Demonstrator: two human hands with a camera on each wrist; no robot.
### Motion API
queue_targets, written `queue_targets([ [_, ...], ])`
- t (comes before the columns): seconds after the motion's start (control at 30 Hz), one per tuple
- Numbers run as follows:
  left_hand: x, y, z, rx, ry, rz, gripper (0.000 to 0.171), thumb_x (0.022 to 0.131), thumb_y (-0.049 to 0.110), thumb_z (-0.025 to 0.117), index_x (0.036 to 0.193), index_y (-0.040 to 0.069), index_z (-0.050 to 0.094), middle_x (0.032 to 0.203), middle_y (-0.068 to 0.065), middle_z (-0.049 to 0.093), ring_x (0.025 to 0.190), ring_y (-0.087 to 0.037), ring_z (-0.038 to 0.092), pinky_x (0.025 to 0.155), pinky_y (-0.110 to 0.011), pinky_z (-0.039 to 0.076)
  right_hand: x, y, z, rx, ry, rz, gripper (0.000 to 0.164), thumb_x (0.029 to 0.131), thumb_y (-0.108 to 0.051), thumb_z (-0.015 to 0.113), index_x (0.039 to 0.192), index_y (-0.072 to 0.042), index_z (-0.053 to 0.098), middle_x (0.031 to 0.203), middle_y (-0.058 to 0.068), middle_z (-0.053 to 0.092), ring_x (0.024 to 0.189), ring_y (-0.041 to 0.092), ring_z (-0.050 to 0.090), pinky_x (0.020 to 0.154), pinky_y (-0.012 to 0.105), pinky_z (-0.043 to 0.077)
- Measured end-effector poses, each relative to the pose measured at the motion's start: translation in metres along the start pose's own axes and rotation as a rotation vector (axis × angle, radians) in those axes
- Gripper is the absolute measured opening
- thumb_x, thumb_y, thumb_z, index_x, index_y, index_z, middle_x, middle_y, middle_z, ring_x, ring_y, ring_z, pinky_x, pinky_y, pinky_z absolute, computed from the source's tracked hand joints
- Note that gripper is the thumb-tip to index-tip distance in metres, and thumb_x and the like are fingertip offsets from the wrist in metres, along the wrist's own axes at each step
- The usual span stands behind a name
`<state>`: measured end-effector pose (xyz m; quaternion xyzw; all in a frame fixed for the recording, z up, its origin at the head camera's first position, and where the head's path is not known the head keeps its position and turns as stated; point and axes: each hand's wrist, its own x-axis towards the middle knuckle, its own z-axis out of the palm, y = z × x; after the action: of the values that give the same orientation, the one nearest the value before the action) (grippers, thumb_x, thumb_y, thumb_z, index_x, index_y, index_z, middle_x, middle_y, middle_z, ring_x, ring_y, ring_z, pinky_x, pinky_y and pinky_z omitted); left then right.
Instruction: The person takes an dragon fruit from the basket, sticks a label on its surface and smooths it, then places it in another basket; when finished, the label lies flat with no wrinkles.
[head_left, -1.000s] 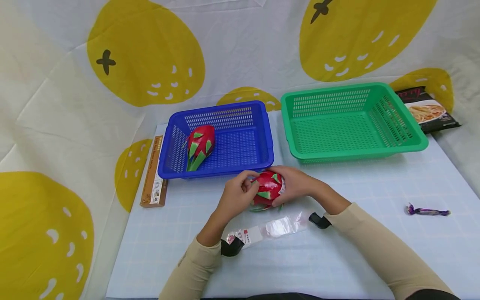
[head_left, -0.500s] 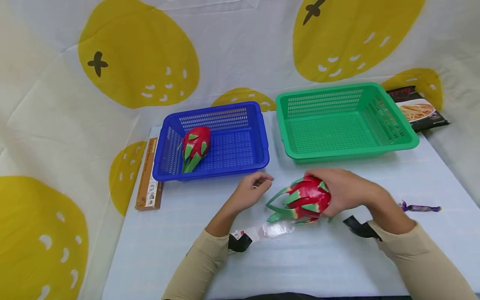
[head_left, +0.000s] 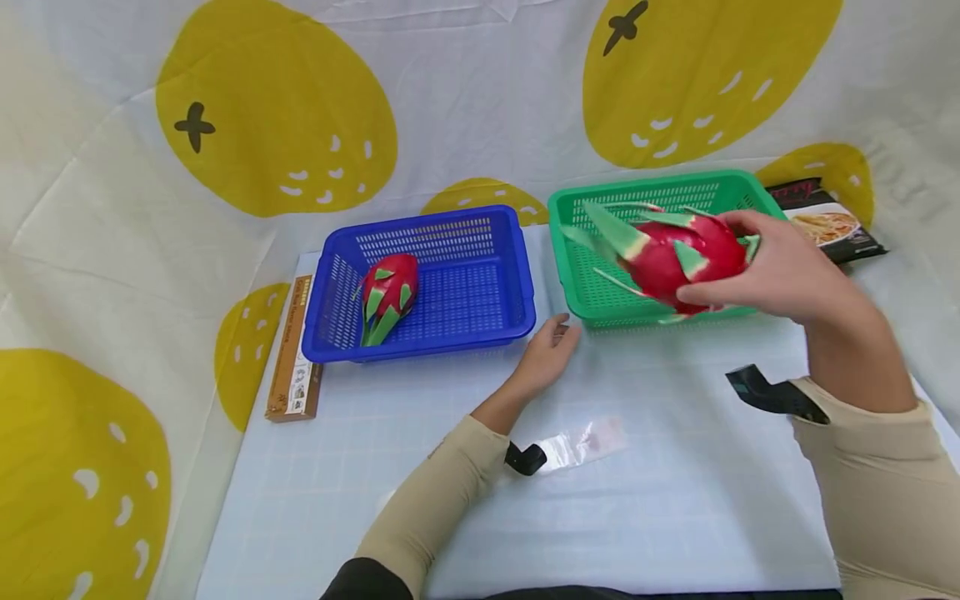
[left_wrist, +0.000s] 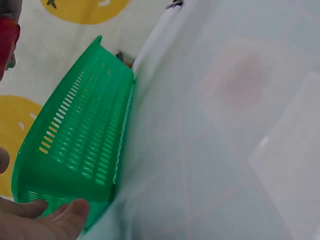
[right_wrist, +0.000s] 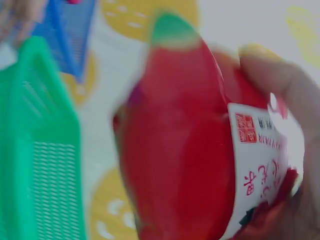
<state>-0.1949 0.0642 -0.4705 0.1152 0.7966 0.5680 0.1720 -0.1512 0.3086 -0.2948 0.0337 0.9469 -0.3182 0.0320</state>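
Head view: a brown box (head_left: pixel 291 358) lies left of the blue basket (head_left: pixel 468 292), a black packet (head_left: pixel 825 221) right of the green basket (head_left: pixel 652 184). The left hand (head_left: pixel 547 357), loosely curled around nothing, is between their near corners. The right hand (head_left: pixel 798 271) grips a dragon fruit (head_left: pixel 667 262), seen against the green basket, long axis left-right, leafy end left and slightly far.

Left wrist: fingers by green basket; contact unclear.

Right wrist: fingers wrap the fruit's labelled part.

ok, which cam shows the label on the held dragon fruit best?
Right wrist: the white label is close up, with large red print, slightly soft. Head shows the dragon fruit in the right hand but no label; left wrist catches only a red sliver at its left edge, no label.
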Motion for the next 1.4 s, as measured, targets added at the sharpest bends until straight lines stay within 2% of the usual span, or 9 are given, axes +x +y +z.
queue_targets([
  [0.07,0.008,0.003,0.005,-0.047,0.037,-0.006,0.057,0.098,0.04,0.041,0.144,0.006,0.036,0.131,-0.014,0.054,0.122,-0.026,0.052,0.098,-0.035,0.044,0.014,-0.006,0.013,0.03,0.03,0.101,0.109,0.068,-0.057,0.076,0.145,-0.001,0.023,0.131,0.027,0.04,0.116,0.045,0.036,0.067,0.051,0.053],
  [0.17,0.016,0.008,0.011,-0.122,0.087,-0.01,0.057,0.098,0.04,0.042,0.143,0.005,0.037,0.132,-0.015,0.054,0.124,-0.026,0.051,0.099,-0.035,0.043,0.035,-0.011,0.035,0.096,0.077,0.221,0.115,0.069,-0.064,0.071,0.147,0.0,0.017,0.138,0.027,0.035,0.124,0.045,0.032,0.078,0.056,0.051],
  [0.27,0.022,0.01,0.016,-0.187,0.121,-0.003,0.052,0.099,0.033,0.044,0.14,0.002,0.04,0.132,-0.016,0.054,0.124,-0.026,0.05,0.1,-0.035,0.043,0.053,-0.013,0.053,0.165,0.117,0.302,0.113,0.07,-0.063,0.07,0.147,-0.001,0.015,0.143,0.025,0.031,0.13,0.043,0.029,0.085,0.057,0.049],
  [0.33,0.023,0.011,0.018,-0.219,0.134,-0.005,0.049,0.098,0.03,0.046,0.138,0.001,0.042,0.132,-0.016,0.054,0.124,-0.027,0.051,0.1,-0.035,0.043,0.064,-0.011,0.062,0.174,0.144,0.33,0.111,0.07,-0.063,0.07,0.145,-0.001,0.017,0.142,0.024,0.033,0.13,0.041,0.032,0.086,0.055,0.049],
  [0.53,0.024,0.014,0.02,-0.248,0.133,-0.008,0.045,0.099,0.027,0.046,0.134,0.0,0.047,0.132,-0.013,0.055,0.124,-0.025,0.05,0.101,-0.037,0.042,0.085,0.0,0.083,0.065,0.189,0.346,0.102,0.07,-0.062,0.07,0.134,0.005,0.03,0.128,0.023,0.044,0.117,0.039,0.043,0.084,0.05,0.051],
  [0.7,0.024,0.015,0.02,-0.254,0.111,0.001,0.046,0.099,0.028,0.045,0.136,0.0,0.045,0.134,-0.014,0.053,0.126,-0.024,0.049,0.103,-0.037,0.04,0.094,0.005,0.1,0.06,0.189,0.376,0.1,0.07,-0.06,0.07,0.133,0.006,0.031,0.127,0.023,0.043,0.118,0.038,0.041,0.085,0.049,0.051],
  [0.97,0.024,0.015,0.017,-0.237,0.04,-0.07,0.052,0.1,0.036,0.042,0.144,0.01,0.037,0.145,-0.008,0.043,0.132,-0.02,0.042,0.105,-0.039,0.038,0.102,0.004,0.123,0.035,0.182,0.372,0.098,0.069,-0.058,0.071,0.132,0.006,0.032,0.128,0.024,0.042,0.122,0.039,0.039,0.086,0.049,0.05],
  [1.23,0.024,0.013,0.015,-0.241,0.01,-0.056,0.054,0.1,0.037,0.042,0.145,0.009,0.034,0.147,-0.009,0.04,0.133,-0.02,0.041,0.106,-0.039,0.037,0.106,0.006,0.131,0.006,0.187,0.358,0.099,0.07,-0.057,0.071,0.131,0.009,0.031,0.127,0.025,0.04,0.122,0.039,0.038,0.085,0.05,0.05],
  [1.4,0.026,0.013,0.014,-0.23,0.013,-0.045,0.052,0.1,0.035,0.042,0.145,0.01,0.035,0.145,-0.008,0.042,0.132,-0.021,0.042,0.105,-0.039,0.038,0.109,0.006,0.132,-0.019,0.172,0.352,0.1,0.07,-0.057,0.071,0.131,0.011,0.029,0.126,0.027,0.039,0.122,0.039,0.036,0.086,0.051,0.049],
])
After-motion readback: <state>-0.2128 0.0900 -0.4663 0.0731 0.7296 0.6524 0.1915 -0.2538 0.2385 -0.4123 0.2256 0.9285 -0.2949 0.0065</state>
